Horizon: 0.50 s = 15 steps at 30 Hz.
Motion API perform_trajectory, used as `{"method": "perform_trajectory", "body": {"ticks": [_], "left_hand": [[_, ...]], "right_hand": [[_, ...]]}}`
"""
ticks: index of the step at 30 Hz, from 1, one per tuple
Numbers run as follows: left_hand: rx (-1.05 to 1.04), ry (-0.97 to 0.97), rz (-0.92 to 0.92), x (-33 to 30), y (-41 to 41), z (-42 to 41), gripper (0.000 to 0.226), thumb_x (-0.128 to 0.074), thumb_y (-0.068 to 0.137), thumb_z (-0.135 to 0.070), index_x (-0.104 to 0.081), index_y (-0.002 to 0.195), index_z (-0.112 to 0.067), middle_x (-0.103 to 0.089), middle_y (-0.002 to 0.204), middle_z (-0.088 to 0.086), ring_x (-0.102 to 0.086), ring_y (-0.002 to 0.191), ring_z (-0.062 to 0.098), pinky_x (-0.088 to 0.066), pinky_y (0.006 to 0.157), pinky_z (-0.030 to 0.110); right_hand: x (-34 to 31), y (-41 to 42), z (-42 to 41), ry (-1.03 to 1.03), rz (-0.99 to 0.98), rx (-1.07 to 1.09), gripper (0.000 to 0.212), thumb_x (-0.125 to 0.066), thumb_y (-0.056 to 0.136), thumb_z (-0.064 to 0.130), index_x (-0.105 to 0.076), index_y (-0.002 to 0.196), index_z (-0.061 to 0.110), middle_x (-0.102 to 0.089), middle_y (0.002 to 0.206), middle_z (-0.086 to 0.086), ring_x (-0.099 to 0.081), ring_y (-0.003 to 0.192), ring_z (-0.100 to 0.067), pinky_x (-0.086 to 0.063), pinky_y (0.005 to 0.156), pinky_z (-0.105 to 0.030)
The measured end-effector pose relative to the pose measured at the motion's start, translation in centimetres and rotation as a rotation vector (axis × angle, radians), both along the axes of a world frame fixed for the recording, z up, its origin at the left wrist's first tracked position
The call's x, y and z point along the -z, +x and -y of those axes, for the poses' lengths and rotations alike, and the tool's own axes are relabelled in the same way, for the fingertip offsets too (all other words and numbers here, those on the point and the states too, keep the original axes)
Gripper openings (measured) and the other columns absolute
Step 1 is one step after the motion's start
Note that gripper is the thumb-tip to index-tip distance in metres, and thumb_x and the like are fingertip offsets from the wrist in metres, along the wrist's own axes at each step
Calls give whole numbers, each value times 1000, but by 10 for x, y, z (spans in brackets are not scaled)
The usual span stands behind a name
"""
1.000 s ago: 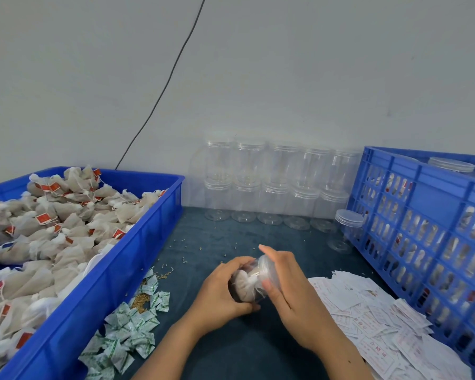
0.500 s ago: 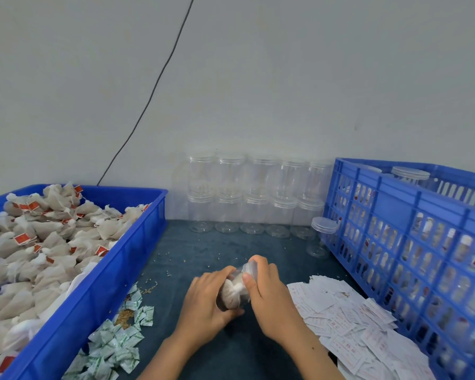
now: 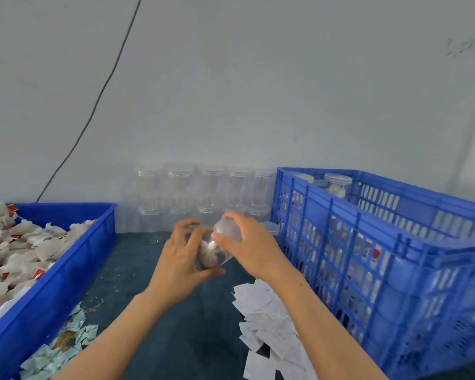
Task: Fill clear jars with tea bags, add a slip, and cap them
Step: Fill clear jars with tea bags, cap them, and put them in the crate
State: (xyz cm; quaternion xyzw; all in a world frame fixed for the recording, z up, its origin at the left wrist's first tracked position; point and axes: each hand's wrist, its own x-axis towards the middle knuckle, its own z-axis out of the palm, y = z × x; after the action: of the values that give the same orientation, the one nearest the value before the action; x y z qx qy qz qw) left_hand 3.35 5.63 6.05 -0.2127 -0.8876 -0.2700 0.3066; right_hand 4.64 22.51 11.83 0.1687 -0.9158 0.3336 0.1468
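Dark tabletop (image 3: 154,272): filled jar (image 3: 217,252) tilted between left hand (image 3: 180,264), right hand (image 3: 248,246).

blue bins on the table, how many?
2. A solid-walled blue tray at left holds loose tea bags. A slotted blue crate at right holds capped jars. Both run off frame; none looks hidden.

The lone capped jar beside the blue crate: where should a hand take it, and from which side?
Grip the lone capped jar round its clear wall below the lid, fingers coming from the left front: it stands upright, and the blue crate blocks its right.
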Motion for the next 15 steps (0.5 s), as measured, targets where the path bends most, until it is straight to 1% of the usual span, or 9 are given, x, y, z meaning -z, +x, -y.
{"method": "perform_trajectory", "body": {"ticks": [2,4,6,8,10,12,14,15], "left_hand": [[30,9,-2,-25,-5,-21,82,-87,60,-48,-52,126,-15,-38,128,2,-47,112,20,-41,94,35],[78,21,-13,-48,-10,-44,80,-84,64,-50,-50,127,-14,-42,120,0,-46,107,19,-37,89,28],[145,48,-13,-69,-16,-68,72,-76,73,-51,-48,128,-16,-45,115,-4,-44,104,16,-30,84,21],[227,99,31,-88,-20,-94,62,-68,81,-52,-46,128,-19,-46,115,-7,-45,105,13,-29,82,18],[345,174,95,-105,-23,-120,60,-67,84,-49,-43,132,-22,-49,119,-7,-49,107,11,-38,85,22],[454,253,150,-124,-23,-147,66,-69,84,-45,-36,137,-23,-51,121,-6,-54,104,10,-47,87,26],[536,307,188,-141,-21,-174,74,-71,83,-42,-29,142,-25,-52,120,-5,-57,103,11,-51,87,33],[571,322,200,-148,-20,-187,77,-71,83,-41,-25,144,-27,-53,119,-3,-59,104,14,-52,88,36]], "right_hand": [[-30,2,-18,18,-61,35,52,-56,87,57,-46,132,33,-53,132,0,-52,117,-21,-42,99,-37],[-59,4,-38,29,-100,77,51,-57,86,56,-48,131,33,-54,132,2,-52,118,-19,-41,99,-36],[-83,6,-61,30,-126,106,50,-59,85,55,-50,129,33,-57,128,3,-53,116,-18,-42,97,-36],[-103,9,-85,41,-153,136,48,-61,84,55,-52,126,34,-58,125,2,-53,115,-17,-42,97,-38],[-119,12,-110,46,-204,185,47,-62,84,56,-54,124,34,-58,123,2,-53,114,-17,-42,91,-35],[-134,17,-133,26,-282,251,48,-64,83,55,-54,124,30,-57,115,6,-53,109,-14,-37,83,-30],[-147,21,-155,-12,-357,318,53,-66,81,54,-53,125,28,-51,107,9,-51,100,-12,-34,81,-28],[-151,23,-165,-31,-383,347,55,-68,79,54,-53,125,28,-51,107,8,-51,98,-12,-34,81,-28]]}}
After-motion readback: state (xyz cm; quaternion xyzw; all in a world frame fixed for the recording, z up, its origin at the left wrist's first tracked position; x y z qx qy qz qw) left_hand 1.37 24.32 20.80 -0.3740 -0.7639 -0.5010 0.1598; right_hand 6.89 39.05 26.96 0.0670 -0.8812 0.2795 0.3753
